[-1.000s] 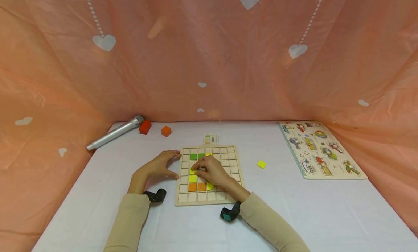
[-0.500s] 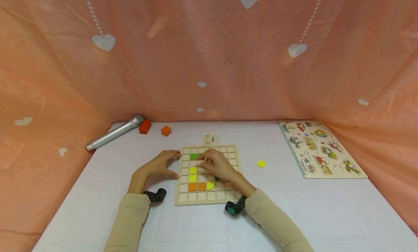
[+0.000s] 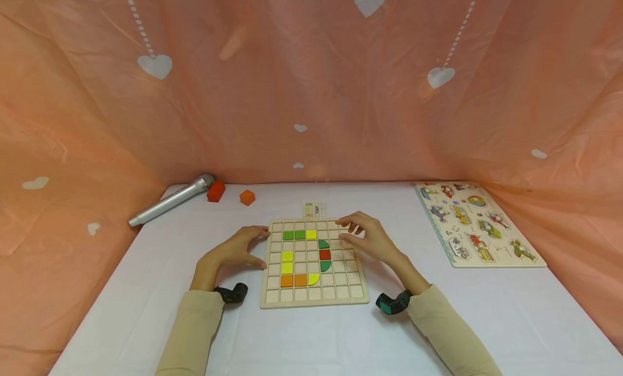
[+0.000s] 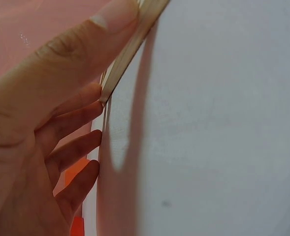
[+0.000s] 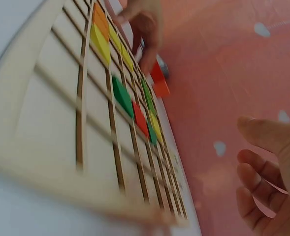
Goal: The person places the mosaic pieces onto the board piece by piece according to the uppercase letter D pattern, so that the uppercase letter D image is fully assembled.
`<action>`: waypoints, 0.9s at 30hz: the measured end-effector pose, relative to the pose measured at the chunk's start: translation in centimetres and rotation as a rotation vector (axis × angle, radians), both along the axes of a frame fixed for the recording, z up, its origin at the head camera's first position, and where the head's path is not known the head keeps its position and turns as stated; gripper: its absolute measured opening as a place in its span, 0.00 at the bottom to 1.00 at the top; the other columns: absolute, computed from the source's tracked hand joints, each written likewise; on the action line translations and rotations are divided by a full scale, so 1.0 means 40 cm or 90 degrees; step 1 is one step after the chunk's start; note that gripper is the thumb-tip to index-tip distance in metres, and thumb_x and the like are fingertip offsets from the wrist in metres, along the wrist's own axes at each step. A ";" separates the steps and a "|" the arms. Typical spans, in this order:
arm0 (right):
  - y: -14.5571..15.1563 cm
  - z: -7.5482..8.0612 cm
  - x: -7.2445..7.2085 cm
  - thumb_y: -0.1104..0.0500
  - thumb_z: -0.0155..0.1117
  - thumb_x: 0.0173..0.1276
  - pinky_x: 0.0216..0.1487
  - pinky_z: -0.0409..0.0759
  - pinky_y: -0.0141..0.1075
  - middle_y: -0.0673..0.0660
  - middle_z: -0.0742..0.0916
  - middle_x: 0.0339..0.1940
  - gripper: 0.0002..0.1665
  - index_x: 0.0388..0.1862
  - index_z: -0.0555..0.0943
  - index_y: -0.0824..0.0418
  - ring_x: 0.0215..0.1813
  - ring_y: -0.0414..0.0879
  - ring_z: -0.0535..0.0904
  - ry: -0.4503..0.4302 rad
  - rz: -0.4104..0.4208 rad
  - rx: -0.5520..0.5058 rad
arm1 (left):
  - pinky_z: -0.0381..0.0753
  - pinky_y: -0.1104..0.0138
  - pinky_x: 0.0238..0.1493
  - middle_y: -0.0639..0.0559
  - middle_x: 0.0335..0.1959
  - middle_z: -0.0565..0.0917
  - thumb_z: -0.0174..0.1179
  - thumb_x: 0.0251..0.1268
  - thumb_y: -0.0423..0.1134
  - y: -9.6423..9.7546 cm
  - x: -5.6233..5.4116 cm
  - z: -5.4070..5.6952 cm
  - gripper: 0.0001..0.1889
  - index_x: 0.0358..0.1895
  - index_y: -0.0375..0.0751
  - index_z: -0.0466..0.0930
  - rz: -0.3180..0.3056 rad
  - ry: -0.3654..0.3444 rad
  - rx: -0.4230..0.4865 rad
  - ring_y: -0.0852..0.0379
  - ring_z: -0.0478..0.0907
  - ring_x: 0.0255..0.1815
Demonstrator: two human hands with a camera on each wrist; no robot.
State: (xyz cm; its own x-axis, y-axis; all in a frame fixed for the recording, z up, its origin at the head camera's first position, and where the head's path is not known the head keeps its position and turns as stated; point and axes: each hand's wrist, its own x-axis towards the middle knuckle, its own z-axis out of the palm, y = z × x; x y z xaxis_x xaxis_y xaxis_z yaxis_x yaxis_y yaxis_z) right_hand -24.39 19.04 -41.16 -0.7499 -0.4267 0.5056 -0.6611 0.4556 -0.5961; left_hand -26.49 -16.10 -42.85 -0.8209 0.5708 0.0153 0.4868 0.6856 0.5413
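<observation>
A wooden grid board (image 3: pixel 302 295) lies on the table. Its cells hold green squares (image 3: pixel 294 235), yellow squares (image 3: pixel 287 261), orange squares (image 3: pixel 294 280), a red square (image 3: pixel 324 254), a yellow quarter-round (image 3: pixel 313 279) and two green quarter-rounds (image 3: pixel 325 266). My left hand (image 3: pixel 233 250) rests thumb and fingertips against the board's left edge; the thumb touches its wooden rim (image 4: pixel 130 51) in the left wrist view. Loosely bent, my right hand (image 3: pixel 372 239) hovers over the board's upper right part. In the right wrist view that hand (image 5: pixel 277 172) holds nothing visible.
Behind the board lies a small pattern card (image 3: pixel 314 209). A silver microphone (image 3: pixel 172 200), a red block (image 3: pixel 216 191) and an orange block (image 3: pixel 247 197) are at the back left. A picture puzzle board (image 3: pixel 479 224) lies at the right. Pink curtains (image 3: pixel 311 94) surround the table.
My right hand has moved from the middle of the board to its right side, uncovering the tiles. The loose yellow square at the right is now hidden by it. My left hand stays put.
</observation>
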 end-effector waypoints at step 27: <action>0.269 -0.057 0.026 0.59 0.77 0.47 0.38 0.73 0.33 0.55 0.81 0.36 0.26 0.46 0.80 0.64 0.38 0.46 0.74 -0.147 -0.110 0.157 | 0.55 0.47 0.69 0.39 0.66 0.66 0.75 0.39 0.47 -0.001 -0.002 -0.002 0.41 0.61 0.34 0.70 -0.002 -0.003 -0.003 0.40 0.58 0.68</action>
